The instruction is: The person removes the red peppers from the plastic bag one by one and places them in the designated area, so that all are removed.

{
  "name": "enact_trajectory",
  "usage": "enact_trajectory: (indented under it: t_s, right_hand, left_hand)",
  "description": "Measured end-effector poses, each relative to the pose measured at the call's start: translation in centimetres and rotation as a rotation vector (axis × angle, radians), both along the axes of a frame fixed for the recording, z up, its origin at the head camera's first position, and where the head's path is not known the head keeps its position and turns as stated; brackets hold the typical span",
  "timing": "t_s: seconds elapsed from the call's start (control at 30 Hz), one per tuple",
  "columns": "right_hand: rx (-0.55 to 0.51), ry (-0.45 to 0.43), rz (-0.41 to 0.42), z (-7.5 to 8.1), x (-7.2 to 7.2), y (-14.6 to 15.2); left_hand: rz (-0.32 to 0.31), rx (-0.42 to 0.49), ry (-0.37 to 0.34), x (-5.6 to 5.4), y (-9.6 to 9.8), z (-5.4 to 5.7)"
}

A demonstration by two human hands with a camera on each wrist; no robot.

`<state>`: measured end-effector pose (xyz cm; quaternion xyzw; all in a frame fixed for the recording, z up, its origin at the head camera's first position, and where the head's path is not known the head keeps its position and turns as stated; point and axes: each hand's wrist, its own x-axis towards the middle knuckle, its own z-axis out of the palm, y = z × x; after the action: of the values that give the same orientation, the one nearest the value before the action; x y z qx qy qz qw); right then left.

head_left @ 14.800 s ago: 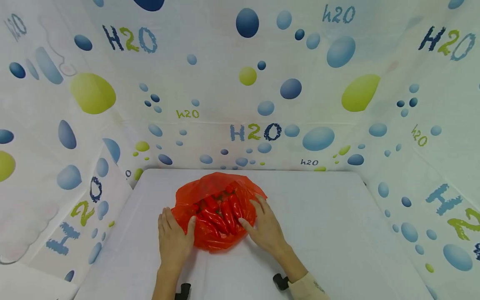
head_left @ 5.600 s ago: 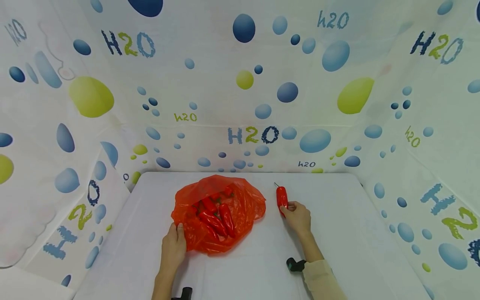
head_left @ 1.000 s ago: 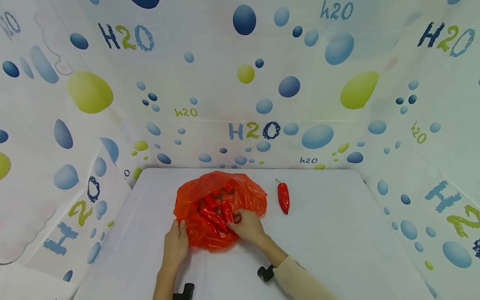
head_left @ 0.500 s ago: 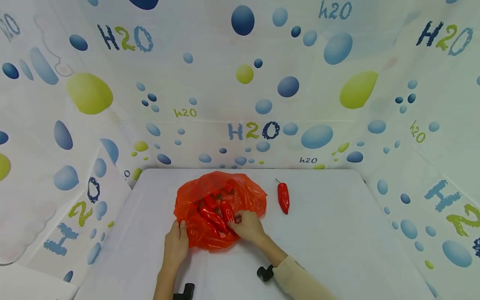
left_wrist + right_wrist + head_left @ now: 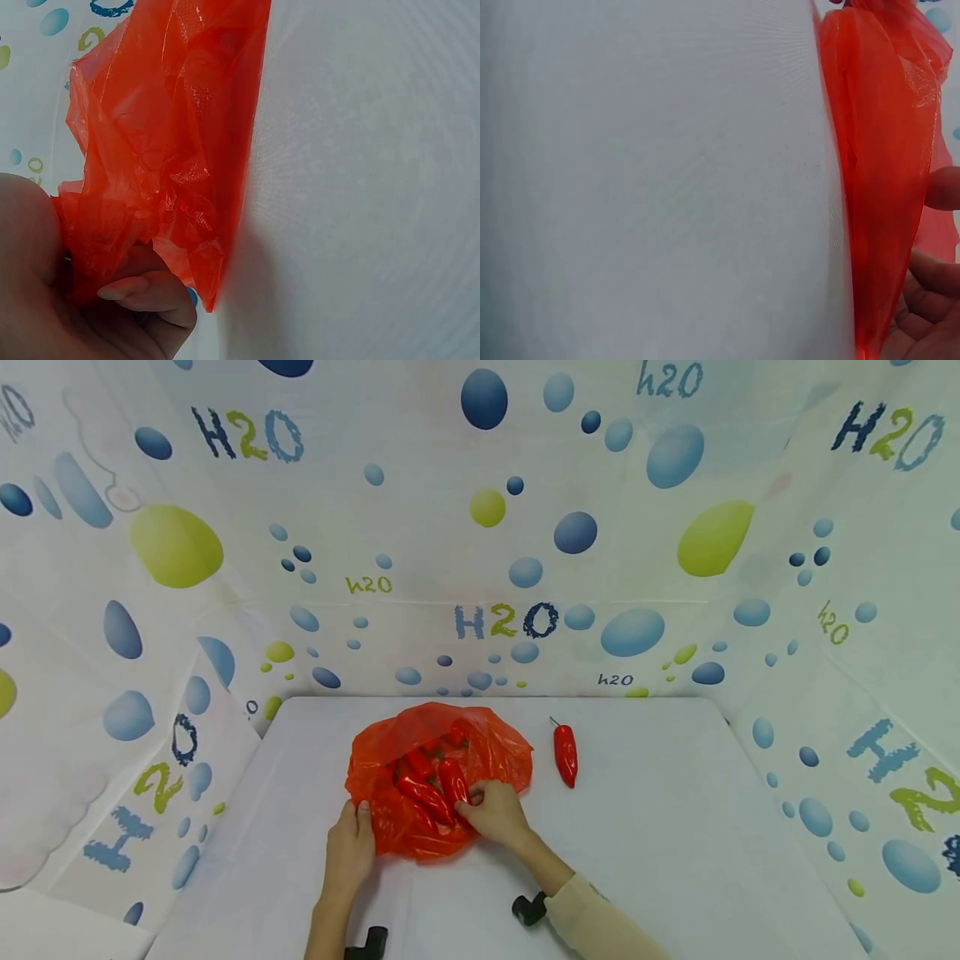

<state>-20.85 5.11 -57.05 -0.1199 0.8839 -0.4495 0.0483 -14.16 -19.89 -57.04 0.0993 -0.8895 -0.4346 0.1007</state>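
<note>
An open red plastic bag [image 5: 502, 745] lies on the white table with several glossy red chili peppers inside. My left hand [image 5: 351, 852] pinches the bag's near left edge; the left wrist view shows the crumpled film [image 5: 142, 142] between thumb and fingers. My right hand [image 5: 497, 814] reaches over the bag's right side and grips the lower end of a chili pepper [image 5: 452, 777] that still lies in the bag. In the right wrist view the bag wall [image 5: 889, 150] hides that pepper. Another chili pepper [image 5: 566, 756] with a thin stem lies alone to the right of the bag.
The white tabletop [image 5: 660, 827] stretches around the bag, with its far edge meeting a patterned curtain [image 5: 420, 527] behind. Black wrist mounts [image 5: 529, 909] sit at both wrists, and a cream sleeve [image 5: 600, 918] covers the right forearm.
Earlier my right hand took one chili pepper out and laid it right of the bag. It then returned to another pepper inside. Over the last second both hands stay almost still.
</note>
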Motion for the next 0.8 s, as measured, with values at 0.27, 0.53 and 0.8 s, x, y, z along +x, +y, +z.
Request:
enact_trajectory:
  t_s: [0.27, 0.53, 0.8]
  right_hand:
    - [-0.044, -0.023, -0.009, 0.9, 0.4, 0.0]
    - [-0.071, -0.008, -0.018, 1.5, 0.7, 0.3]
    - [-0.064, -0.011, -0.05, 1.8, 0.9, 0.6]
  left_hand:
    - [-0.001, -0.001, 0.001, 0.0, 0.0, 0.1]
    - [0.0, 0.003, 0.0, 0.0, 0.0, -0.1]
    - [-0.002, 0.002, 0.004, 0.0, 0.0, -0.1]
